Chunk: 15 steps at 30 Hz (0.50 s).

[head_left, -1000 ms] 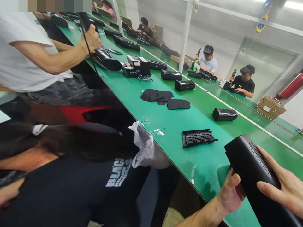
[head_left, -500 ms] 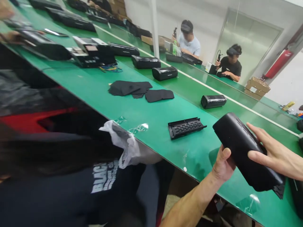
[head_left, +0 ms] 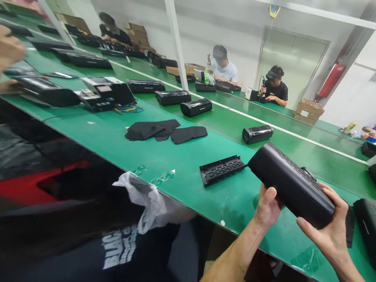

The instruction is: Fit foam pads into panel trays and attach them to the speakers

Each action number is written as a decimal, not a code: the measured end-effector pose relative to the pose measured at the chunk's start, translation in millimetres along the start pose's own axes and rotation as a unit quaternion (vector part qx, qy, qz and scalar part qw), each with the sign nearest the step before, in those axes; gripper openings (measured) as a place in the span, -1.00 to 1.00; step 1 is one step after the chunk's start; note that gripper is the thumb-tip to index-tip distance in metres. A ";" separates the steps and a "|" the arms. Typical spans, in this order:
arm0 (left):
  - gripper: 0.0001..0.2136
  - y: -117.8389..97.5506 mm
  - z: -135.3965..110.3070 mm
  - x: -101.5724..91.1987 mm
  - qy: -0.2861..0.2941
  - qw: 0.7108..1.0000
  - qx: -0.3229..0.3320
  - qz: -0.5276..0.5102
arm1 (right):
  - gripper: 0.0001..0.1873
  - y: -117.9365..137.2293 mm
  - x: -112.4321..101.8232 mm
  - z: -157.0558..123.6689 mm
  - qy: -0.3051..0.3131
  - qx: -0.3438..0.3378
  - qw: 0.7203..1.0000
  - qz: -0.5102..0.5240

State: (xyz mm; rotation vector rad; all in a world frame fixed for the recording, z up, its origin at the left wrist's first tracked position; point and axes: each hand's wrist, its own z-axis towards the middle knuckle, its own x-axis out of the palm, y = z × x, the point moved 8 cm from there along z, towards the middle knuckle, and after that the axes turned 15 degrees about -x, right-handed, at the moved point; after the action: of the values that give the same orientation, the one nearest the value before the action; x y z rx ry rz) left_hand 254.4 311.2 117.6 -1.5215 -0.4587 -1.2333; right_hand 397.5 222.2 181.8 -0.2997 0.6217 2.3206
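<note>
Between the left hand (head_left: 268,207) and the right hand (head_left: 330,223): the black casing (head_left: 289,186) is tilting above the green table (head_left: 176,156), its slotted side facing up and away from the thumbs.
Left grip: the thumb (head_left: 270,194) is lying against the casing's near side; the other fingers are hiding behind it, so their curl cannot be told.
Right grip: thumb and fingers are spanning the casing's lower end, parted by its width and holding it.
Slotted panel (head_left: 223,169): lying left of the left fingers, near the casing's raised end.
Black sheets (head_left: 152,129): overlapping farther left, beyond the panel.
Glossy unit (head_left: 257,134): resting beyond the left fingers.
Plastic bag (head_left: 147,199): hanging at the table's edge, well left of the left fingers.
White disc (head_left: 222,223): lying between the bag and the left hand.
Dark case (head_left: 366,219): lying just right of the right fingers.
Co-worker in black (head_left: 274,88): sitting far beyond the fingers, holding a tool (head_left: 263,87).
</note>
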 end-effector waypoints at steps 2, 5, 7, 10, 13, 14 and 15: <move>0.01 -9.6 -0.6 -6.6 0.013 1.000 -0.007 0.019 | -0.09 -6.2 -10.7 -2.2 0.015 0.032 0.999 0.009; 0.13 -46.2 -5.4 -23.3 0.002 0.997 0.032 0.077 | -0.15 -12.6 -22.6 -11.0 0.058 0.084 0.994 0.024; 0.13 -69.4 -8.3 -28.9 0.003 0.987 0.047 0.151 | -0.19 -15.3 -26.6 -17.0 0.081 0.109 0.990 0.033; 0.02 -80.0 -6.7 -27.1 0.032 0.970 0.017 0.239 | -0.19 -12.8 -31.8 -19.4 0.089 0.111 0.989 0.039; -0.09 -76.7 -1.7 -25.4 0.029 0.976 0.033 0.216 | -0.14 -9.6 -39.0 -17.8 0.099 0.123 0.987 0.023; -0.11 -72.8 0.5 -25.4 0.024 0.981 0.042 0.186 | -0.09 -10.0 -41.2 -17.0 0.100 0.133 0.986 0.027; -0.14 -66.2 3.4 -25.7 0.018 0.988 0.043 0.151 | -0.01 -10.8 -42.1 -15.7 0.095 0.138 0.985 0.048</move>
State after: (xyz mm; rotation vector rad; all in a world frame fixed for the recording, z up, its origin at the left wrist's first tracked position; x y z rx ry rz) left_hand 192.9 345.4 127.7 -1.4333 -0.2430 -0.9910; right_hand 436.1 196.7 180.4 -0.3699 1.0626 2.2760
